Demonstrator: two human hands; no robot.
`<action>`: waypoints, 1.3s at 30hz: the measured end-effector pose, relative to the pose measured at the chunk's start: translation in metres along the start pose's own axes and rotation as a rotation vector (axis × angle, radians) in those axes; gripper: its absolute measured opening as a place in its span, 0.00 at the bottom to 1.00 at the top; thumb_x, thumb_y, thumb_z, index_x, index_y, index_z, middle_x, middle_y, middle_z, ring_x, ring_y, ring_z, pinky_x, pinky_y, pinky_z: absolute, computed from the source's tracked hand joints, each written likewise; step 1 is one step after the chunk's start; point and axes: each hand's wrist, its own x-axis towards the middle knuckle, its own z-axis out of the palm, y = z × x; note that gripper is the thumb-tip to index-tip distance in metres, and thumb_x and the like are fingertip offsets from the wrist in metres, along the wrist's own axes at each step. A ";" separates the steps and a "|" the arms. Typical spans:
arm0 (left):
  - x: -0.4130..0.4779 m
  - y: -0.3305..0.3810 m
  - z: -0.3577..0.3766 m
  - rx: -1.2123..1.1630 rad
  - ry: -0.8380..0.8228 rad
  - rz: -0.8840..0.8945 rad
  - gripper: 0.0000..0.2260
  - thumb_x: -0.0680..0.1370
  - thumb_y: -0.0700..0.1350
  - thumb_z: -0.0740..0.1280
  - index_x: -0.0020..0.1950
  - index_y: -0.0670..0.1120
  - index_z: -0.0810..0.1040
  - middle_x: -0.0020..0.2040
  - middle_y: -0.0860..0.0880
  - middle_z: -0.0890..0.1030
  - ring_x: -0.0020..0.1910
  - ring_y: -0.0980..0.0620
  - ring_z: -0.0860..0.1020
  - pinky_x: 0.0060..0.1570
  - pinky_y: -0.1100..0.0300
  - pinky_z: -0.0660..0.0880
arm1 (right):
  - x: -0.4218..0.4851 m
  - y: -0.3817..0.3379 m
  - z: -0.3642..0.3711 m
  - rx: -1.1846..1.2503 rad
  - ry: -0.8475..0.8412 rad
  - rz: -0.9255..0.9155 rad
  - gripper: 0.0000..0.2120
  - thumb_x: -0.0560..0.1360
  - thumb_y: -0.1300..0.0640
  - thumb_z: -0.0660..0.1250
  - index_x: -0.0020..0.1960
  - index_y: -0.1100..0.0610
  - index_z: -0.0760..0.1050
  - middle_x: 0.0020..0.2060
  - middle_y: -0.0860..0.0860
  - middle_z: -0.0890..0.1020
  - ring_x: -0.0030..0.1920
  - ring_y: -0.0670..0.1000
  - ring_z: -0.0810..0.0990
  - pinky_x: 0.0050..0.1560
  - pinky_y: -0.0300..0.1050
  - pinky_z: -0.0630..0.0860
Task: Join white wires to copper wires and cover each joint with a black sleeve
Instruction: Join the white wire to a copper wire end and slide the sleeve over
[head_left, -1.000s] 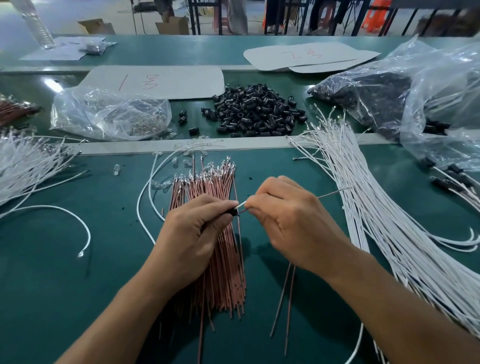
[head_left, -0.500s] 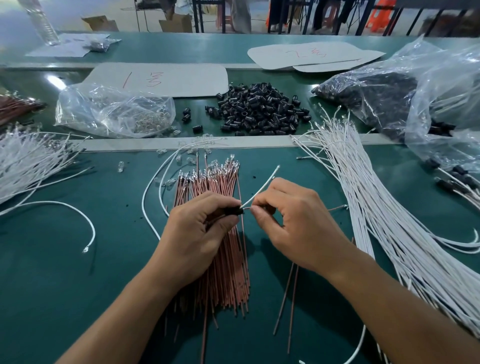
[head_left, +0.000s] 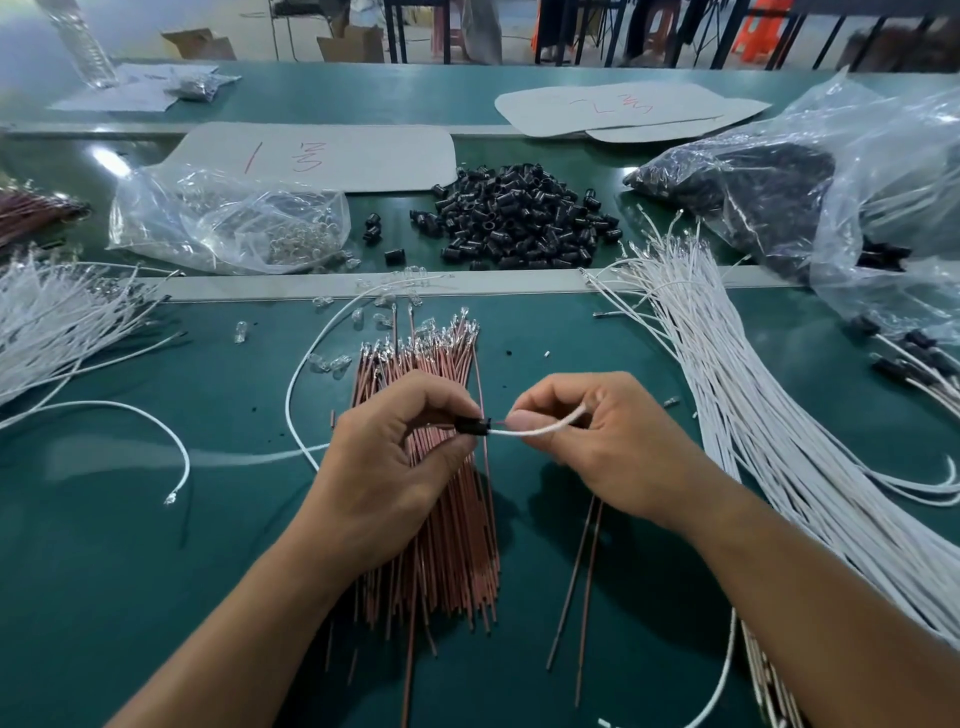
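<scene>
a: pinching with the left hand (head_left: 395, 467) the black sleeve (head_left: 474, 426), just above the copper wires (head_left: 478, 561). why?

b: to steady it, likely. holding the white wire (head_left: 540, 423) at its mouth, pinched near the end in the right hand (head_left: 613, 447), for aim.

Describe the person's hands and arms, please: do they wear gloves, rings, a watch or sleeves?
Nothing worn shows. The left hand and right hand are bare: no gloves, no rings. The left forearm and right forearm are bare too, with no watch or sleeve as far as the picture's edge.
</scene>
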 end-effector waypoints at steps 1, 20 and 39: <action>0.000 0.001 0.000 0.063 -0.013 0.024 0.12 0.73 0.33 0.73 0.51 0.47 0.80 0.49 0.54 0.82 0.51 0.49 0.82 0.56 0.58 0.78 | 0.001 -0.001 -0.003 0.022 -0.051 0.040 0.08 0.79 0.54 0.71 0.43 0.55 0.83 0.29 0.49 0.75 0.30 0.46 0.68 0.31 0.38 0.65; -0.003 0.003 0.003 0.135 -0.055 -0.110 0.26 0.72 0.36 0.77 0.62 0.56 0.74 0.48 0.57 0.83 0.49 0.55 0.84 0.55 0.56 0.80 | 0.000 0.010 0.017 -0.198 0.121 -0.132 0.15 0.71 0.56 0.78 0.57 0.50 0.82 0.35 0.44 0.83 0.33 0.41 0.78 0.40 0.32 0.73; 0.000 0.016 -0.056 0.480 0.181 -0.175 0.06 0.75 0.35 0.71 0.44 0.46 0.79 0.36 0.49 0.80 0.34 0.45 0.80 0.34 0.45 0.79 | 0.002 0.007 -0.010 -0.524 0.265 -0.374 0.03 0.80 0.60 0.69 0.53 0.59 0.80 0.43 0.50 0.81 0.43 0.51 0.79 0.46 0.52 0.77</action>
